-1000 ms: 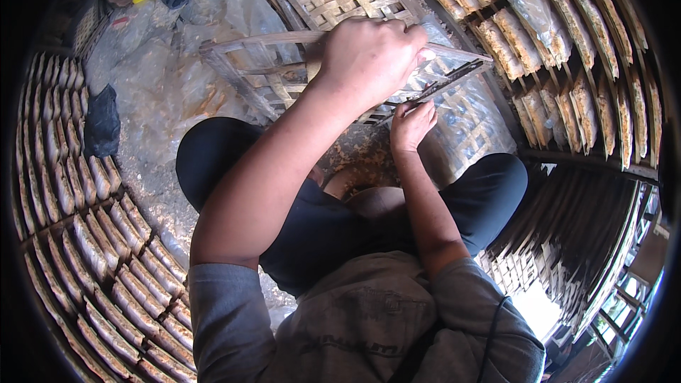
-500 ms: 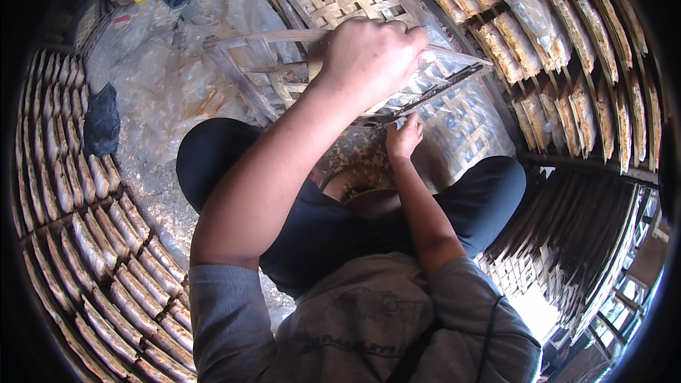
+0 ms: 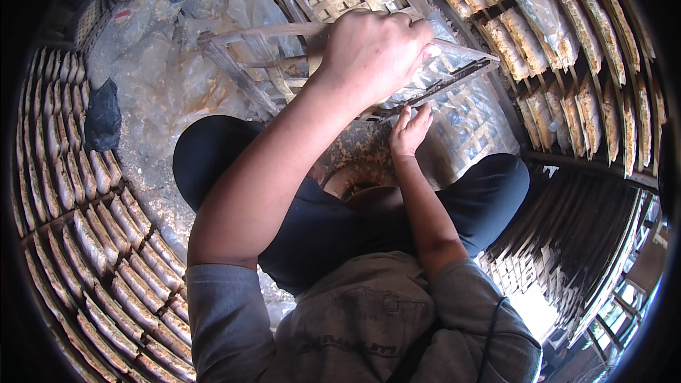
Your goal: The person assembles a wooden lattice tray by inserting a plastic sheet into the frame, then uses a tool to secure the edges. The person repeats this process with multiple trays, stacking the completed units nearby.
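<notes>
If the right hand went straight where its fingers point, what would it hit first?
Probably the wooden frame's dark lower bar, just ahead of the right hand; depth is unclear, so they may already touch.

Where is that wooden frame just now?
In the head view's upper middle, the wooden frame is held by the left hand, with the right hand close to its near edge.

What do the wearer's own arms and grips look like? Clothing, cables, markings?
Left grip and right grip are bare: no gloves, watch or bracelet visible. Forearms uncovered too. Left sleeve and right sleeve are short, plain grey fabric, ending above the elbow. A thin dark cord runs along the right sleeve. I see no markings on either sleeve.
</notes>
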Demonstrator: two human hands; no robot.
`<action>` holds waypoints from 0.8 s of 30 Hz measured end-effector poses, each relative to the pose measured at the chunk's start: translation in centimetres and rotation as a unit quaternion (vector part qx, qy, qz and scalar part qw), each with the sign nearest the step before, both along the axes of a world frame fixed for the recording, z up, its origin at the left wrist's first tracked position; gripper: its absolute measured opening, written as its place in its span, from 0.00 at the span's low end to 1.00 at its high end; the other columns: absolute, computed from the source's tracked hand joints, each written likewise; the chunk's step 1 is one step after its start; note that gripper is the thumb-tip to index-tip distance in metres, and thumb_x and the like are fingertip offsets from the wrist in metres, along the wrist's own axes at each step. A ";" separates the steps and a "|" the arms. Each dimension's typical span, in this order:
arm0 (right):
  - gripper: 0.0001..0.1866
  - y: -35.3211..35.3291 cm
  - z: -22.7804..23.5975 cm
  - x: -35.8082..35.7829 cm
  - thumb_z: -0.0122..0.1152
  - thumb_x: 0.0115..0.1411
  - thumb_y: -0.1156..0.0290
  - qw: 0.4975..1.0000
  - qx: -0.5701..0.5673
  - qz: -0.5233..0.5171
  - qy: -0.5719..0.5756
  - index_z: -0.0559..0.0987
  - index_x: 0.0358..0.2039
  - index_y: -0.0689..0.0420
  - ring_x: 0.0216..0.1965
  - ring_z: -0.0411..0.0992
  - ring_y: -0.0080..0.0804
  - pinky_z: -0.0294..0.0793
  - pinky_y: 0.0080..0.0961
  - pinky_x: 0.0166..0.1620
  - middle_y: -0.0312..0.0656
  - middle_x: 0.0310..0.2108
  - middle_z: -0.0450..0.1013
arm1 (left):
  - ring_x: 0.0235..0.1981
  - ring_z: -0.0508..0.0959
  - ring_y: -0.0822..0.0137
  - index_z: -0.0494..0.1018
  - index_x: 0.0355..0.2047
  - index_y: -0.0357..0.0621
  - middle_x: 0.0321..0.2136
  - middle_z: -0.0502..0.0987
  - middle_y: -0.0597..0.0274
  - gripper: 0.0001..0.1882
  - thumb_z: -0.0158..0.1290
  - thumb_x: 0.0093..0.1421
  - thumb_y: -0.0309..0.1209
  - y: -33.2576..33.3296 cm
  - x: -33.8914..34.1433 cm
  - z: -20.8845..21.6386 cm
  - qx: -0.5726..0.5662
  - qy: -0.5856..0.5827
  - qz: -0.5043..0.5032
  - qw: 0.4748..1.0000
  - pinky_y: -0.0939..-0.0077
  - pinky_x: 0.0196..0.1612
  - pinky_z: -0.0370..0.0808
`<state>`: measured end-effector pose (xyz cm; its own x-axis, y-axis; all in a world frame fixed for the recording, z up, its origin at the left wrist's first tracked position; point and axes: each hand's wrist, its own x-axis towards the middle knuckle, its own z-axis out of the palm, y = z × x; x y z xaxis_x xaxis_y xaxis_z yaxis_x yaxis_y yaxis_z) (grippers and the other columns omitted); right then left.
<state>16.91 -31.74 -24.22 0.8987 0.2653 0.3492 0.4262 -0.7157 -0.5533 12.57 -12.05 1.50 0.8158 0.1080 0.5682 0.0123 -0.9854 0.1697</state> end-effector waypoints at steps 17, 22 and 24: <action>0.27 0.2 -2.2 1.2 0.61 0.52 0.72 0.989 -0.091 0.010 -0.115 0.67 0.49 0.76 0.48 0.69 0.54 0.59 0.52 0.61 0.59 0.41 0.71 | 0.20 0.80 0.66 0.76 0.27 0.55 0.19 0.77 0.69 0.09 0.62 0.53 0.42 -0.5 -0.3 -0.2 -0.016 0.023 0.020 0.999 0.71 0.23 0.77; 0.24 -0.5 -2.9 0.7 0.60 0.52 0.71 0.993 -0.069 0.008 -0.097 0.68 0.47 0.73 0.46 0.69 0.51 0.59 0.51 0.61 0.56 0.39 0.72 | 0.20 0.80 0.66 0.76 0.27 0.54 0.19 0.76 0.68 0.10 0.62 0.52 0.41 -0.8 -0.8 -0.1 -0.025 0.015 0.015 0.999 0.71 0.23 0.76; 0.23 -0.5 -3.3 0.6 0.60 0.53 0.71 0.994 -0.074 0.001 -0.075 0.69 0.46 0.72 0.46 0.69 0.51 0.59 0.50 0.61 0.55 0.39 0.72 | 0.20 0.80 0.66 0.76 0.27 0.54 0.19 0.76 0.68 0.10 0.62 0.52 0.41 -0.8 -0.8 -0.2 -0.020 0.012 0.017 1.000 0.71 0.22 0.76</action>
<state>17.54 -32.21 -27.56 0.8387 0.3264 0.4359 0.4982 -0.7832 -0.3720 11.80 -12.89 1.26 0.8243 0.1580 0.5437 0.0493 -0.9767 0.2090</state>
